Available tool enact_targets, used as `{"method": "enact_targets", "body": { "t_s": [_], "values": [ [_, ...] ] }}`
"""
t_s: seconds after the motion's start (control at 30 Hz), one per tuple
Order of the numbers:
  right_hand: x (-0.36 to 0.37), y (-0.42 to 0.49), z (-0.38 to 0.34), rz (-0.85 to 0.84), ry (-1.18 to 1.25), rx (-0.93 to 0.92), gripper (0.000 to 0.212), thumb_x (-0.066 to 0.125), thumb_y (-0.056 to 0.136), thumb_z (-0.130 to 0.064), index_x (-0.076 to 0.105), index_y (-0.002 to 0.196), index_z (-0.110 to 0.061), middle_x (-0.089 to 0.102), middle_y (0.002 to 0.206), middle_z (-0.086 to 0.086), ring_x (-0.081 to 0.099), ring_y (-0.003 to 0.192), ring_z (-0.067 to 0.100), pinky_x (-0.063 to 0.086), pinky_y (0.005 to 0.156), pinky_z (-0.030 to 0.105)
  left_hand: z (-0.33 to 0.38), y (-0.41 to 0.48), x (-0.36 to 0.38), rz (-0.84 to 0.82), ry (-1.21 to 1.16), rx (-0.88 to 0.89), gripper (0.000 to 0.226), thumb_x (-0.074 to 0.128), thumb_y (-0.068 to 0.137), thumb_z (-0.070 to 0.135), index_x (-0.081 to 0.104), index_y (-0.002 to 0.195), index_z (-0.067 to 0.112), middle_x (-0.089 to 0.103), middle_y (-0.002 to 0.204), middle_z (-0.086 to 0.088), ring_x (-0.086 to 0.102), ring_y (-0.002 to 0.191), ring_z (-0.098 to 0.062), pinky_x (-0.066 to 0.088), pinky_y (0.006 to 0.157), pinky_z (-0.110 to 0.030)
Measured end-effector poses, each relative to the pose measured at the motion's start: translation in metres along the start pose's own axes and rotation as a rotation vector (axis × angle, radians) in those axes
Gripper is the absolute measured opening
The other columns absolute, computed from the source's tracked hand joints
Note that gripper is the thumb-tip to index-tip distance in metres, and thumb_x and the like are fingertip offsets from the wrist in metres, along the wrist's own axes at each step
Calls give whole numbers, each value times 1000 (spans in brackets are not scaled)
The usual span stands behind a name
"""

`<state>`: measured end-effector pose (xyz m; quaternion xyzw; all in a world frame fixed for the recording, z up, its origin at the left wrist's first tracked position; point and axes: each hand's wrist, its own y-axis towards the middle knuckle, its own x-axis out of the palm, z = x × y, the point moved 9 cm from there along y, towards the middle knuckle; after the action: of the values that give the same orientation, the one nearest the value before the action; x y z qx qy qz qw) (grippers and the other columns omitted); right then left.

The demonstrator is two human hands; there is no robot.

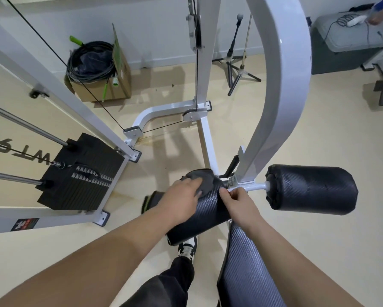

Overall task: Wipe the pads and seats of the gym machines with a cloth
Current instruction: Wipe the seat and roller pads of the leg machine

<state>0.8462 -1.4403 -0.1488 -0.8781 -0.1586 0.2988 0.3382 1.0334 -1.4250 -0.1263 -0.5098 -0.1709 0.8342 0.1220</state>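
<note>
A black carbon-pattern roller pad (205, 216) juts toward me from the white machine frame (283, 103). My left hand (179, 201) presses a dark grey cloth (202, 179) onto the far end of this pad. My right hand (237, 201) rests on the pad's right side near the white axle, fingers curled against it. A second roller pad (310, 189) sticks out to the right. The grey-black seat pad (250, 271) lies below my right forearm.
A black weight stack (81, 173) with steel guide rods and cables stands at left. A cardboard box with coiled hose (97, 69) sits by the far wall, tripod stands (237, 69) behind the frame. My shoe (187, 249) is under the pad.
</note>
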Motion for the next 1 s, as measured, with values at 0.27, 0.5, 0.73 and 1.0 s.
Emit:
{"method": "enact_targets", "body": {
  "t_s": [0.27, 0.5, 0.73, 1.0],
  "values": [
    [8, -17, 26, 37, 178, -125, 36, 62, 103, -21, 60, 137, -33, 67, 127, -11, 63, 118, 9, 47, 110, 35, -24, -26, -6, 38, 10, 18, 57, 51, 98, 18, 43, 154, 26, 53, 144, -3, 52, 126, -30, 47, 104, -41],
    [1, -11, 10, 68, 150, -28, 30, 70, 90, -33, 67, 115, -18, 73, 114, -3, 67, 106, 19, 51, 103, 47, -39, -19, -10, 47, -29, -91, 39, 50, 102, 21, 54, 141, 17, 62, 130, -12, 57, 116, -37, 47, 97, -43],
    [13, 0, -3, 99, 113, -133, 39, 66, 94, -44, 62, 132, -34, 66, 129, -9, 59, 123, 11, 46, 108, 37, -7, 4, 1, -14, 56, 63, 53, 45, 104, 40, 35, 156, 40, 48, 145, 0, 48, 126, -28, 46, 104, -43],
    [4, -22, 36, 30, 239, 17, 25, 66, 94, -4, 64, 108, -25, 72, 112, -6, 66, 114, 15, 51, 99, 35, -89, -56, -36, 154, 40, -197, 31, 50, 101, 31, 58, 130, 23, 59, 110, -8, 59, 99, -34, 51, 84, -43]
  ]
}}
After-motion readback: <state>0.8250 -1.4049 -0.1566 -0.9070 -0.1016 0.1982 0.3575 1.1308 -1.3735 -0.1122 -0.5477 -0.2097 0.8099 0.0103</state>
